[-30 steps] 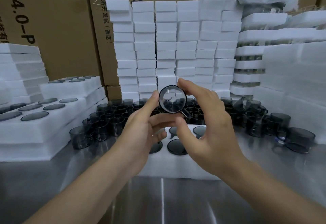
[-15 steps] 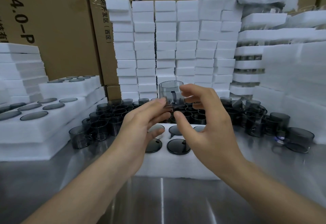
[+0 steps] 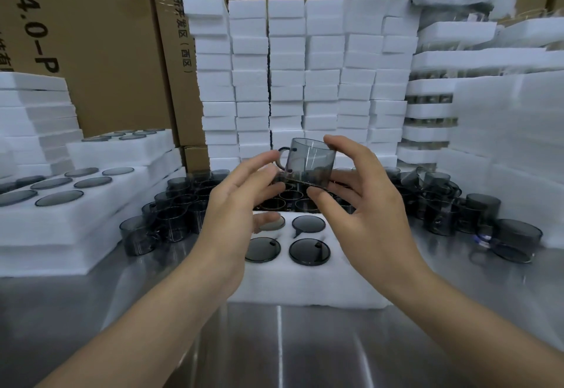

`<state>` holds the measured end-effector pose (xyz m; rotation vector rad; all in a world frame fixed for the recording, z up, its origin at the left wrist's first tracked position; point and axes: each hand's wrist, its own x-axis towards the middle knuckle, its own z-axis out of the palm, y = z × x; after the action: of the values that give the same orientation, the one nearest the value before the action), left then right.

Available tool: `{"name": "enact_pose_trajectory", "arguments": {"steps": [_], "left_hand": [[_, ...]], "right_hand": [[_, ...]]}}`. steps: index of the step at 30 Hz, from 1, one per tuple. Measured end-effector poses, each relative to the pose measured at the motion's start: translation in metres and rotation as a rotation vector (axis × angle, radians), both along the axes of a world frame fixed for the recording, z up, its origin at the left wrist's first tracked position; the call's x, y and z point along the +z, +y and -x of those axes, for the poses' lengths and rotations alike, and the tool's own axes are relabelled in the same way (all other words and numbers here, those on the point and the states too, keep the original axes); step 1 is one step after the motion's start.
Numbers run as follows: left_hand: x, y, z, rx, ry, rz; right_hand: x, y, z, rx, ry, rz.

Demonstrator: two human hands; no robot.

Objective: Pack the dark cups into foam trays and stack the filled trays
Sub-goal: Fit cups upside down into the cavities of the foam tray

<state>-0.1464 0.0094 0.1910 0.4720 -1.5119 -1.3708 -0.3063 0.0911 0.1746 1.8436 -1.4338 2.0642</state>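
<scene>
The head view shows a smoky dark translucent plastic cup (image 3: 308,164) with a small loop handle held up between two bare hands above a white foam tray (image 3: 308,287) that lies on the shiny metal worktop (image 3: 274,348). The cup is tilted, its handle turned toward the left. The right hand (image 3: 363,204) is closed on the cup, with fingertips on the upper edge and the thumb under the lower edge. The left hand (image 3: 241,204) is pressed with its fingertips against the handle side and lower edge of the same cup, so the cup is gripped by both. In the foam tray four round pockets are seen, each with a dark cup set in it, though the far left one is partly hidden by a left finger. Behind the tray a crowd of loose dark cups (image 3: 189,204) is spread over the worktop, with more at the right. At the left, filled foam trays (image 3: 91,204) are stacked in steps. Tall stacks of white foam blocks (image 3: 287,82) are ranged in front of brown cardboard boxes (image 3: 100,51) at the back.
</scene>
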Motion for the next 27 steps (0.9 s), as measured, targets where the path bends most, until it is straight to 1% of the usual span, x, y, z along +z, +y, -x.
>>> {"name": "enact_pose_trajectory", "arguments": {"steps": [1,3,7,11,14,17,19,23,27], "left_hand": [[0.0,-0.001,-0.001,-0.031,-0.007,-0.023],[-0.001,-0.001,-0.001,-0.049,-0.019,-0.04],[-0.002,0.0,0.0,-0.009,-0.01,-0.023],[0.0,0.002,0.0,-0.003,-0.046,0.093],[0.0,0.006,0.001,-0.003,-0.059,0.179],[-0.004,0.003,0.002,0.044,-0.044,0.192],[-0.005,0.0,0.003,0.037,-0.065,0.128],[-0.006,-0.002,0.004,-0.158,-0.137,-0.036],[-0.005,-0.004,0.004,-0.102,-0.113,-0.044]], "right_hand": [[0.0,0.0,0.0,0.012,-0.02,-0.018],[-0.001,-0.002,0.002,-0.033,-0.017,-0.051],[-0.003,-0.005,0.009,-0.233,0.103,-0.108],[-0.005,-0.006,0.016,-0.339,0.177,-0.165],[-0.006,-0.006,0.016,-0.381,0.24,-0.162],[-0.006,-0.006,0.014,-0.378,0.27,-0.148],[-0.006,-0.006,0.013,-0.341,0.271,-0.139],[-0.003,-0.006,0.012,-0.224,0.235,-0.114],[-0.002,-0.005,0.012,-0.228,0.208,-0.132]]}}
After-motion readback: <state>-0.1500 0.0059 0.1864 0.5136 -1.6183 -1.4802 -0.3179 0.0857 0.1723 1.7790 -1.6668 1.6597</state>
